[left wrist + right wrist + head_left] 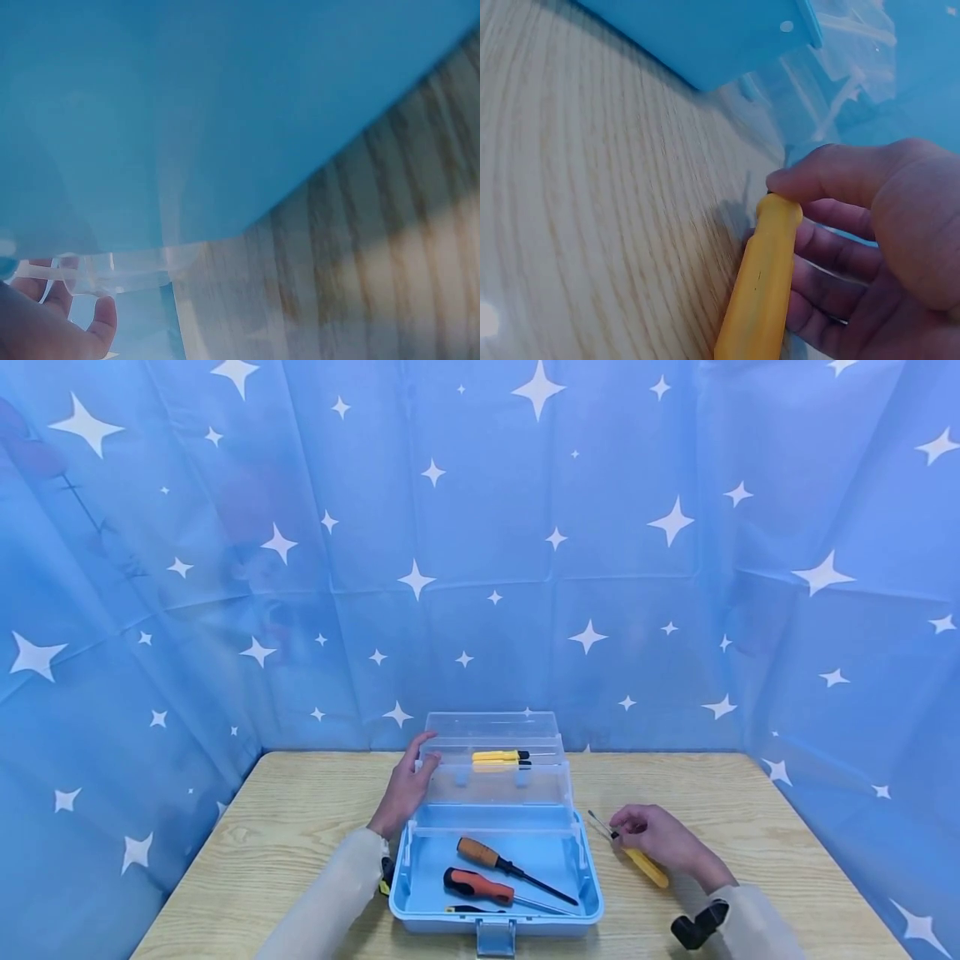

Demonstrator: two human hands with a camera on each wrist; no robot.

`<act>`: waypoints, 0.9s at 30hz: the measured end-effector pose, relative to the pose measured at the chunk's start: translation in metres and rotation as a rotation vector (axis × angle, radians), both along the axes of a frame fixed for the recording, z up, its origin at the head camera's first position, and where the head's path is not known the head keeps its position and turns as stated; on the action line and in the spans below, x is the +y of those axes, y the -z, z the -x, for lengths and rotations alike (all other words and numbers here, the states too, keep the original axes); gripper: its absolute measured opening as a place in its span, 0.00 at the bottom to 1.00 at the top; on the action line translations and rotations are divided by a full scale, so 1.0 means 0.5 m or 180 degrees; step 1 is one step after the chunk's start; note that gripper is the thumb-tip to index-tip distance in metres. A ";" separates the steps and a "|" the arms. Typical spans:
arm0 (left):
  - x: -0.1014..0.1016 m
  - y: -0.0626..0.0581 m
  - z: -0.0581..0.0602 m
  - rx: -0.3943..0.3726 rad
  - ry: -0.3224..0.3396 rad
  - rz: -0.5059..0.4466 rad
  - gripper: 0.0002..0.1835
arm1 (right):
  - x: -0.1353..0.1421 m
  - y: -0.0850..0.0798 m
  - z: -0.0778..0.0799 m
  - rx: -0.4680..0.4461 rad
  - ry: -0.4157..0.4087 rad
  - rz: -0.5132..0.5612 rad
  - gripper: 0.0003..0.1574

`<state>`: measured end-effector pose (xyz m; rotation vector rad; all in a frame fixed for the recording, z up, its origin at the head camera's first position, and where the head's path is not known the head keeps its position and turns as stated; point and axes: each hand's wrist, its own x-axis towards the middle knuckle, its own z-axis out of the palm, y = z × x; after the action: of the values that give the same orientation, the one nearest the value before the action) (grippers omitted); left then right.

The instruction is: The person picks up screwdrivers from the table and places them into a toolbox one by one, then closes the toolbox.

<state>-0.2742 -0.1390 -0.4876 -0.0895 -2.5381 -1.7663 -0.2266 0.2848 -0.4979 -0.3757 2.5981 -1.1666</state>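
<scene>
A light-blue toolbox [435, 927] stands open, its clear tiered trays [495, 787] raised at the back. My left hand [405, 793] grips the left edge of these trays, thumb in front and fingers behind; the left wrist view shows the thumb [103, 326] against clear plastic. To the right of the box, my right hand [663, 839] pinches a yellow-handled screwdriver [647, 867] near the top of its handle. Its shaft points toward the box. Seen from the right wrist, the yellow handle [759, 277] slants down over the wooden table.
Inside the box lie a brown-handled screwdriver [477, 852], a red-and-black screwdriver [480, 887] and a small yellow-and-black tool [472, 909]. Yellow-handled tools [498, 756] rest in an upper tray. A starry blue curtain [480, 527] surrounds the wooden table [300, 810].
</scene>
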 end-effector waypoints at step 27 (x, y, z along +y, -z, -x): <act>-0.003 0.003 0.004 0.0014 0.0052 -0.0037 0.26 | -0.001 -0.101 0.051 0.0521 0.0252 0.0465 0.18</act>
<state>-0.2760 -0.1406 -0.4889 -0.1139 -2.5311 -1.7841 -0.2522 0.2844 -0.4473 -0.4181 2.6958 -1.4133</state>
